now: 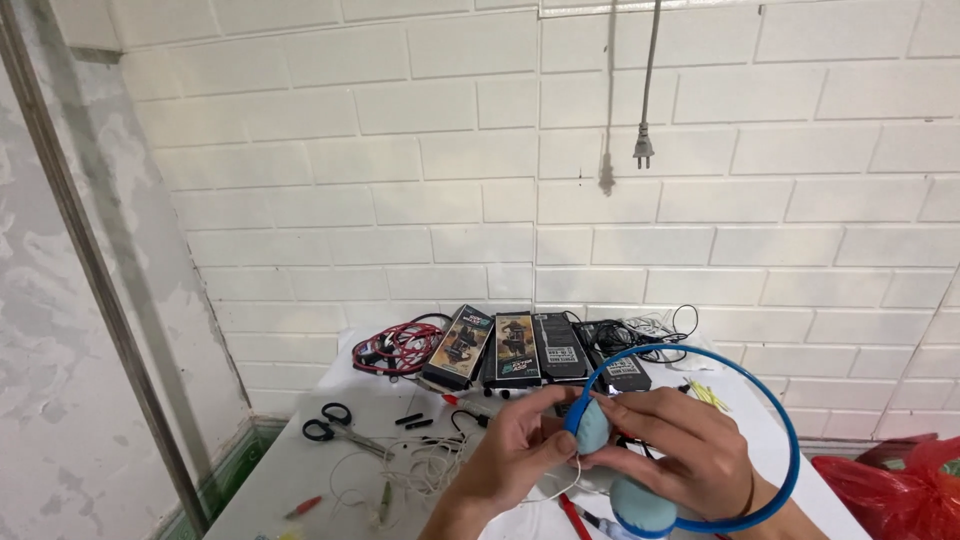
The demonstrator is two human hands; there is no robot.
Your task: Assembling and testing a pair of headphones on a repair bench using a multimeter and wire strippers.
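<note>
Head: headphones [700, 440] in both hands, seemingly.

One blue headset [700, 430], one pair of scissors [330, 423], four boxes [515, 350].

Glossy blue plastic headband [790, 440], foam earpads [592, 428]

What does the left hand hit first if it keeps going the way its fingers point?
The left hand points up and right; its fingertips already touch the headphone's blue ear pad. Beyond that lies the right hand. Depth is unclear.
</note>
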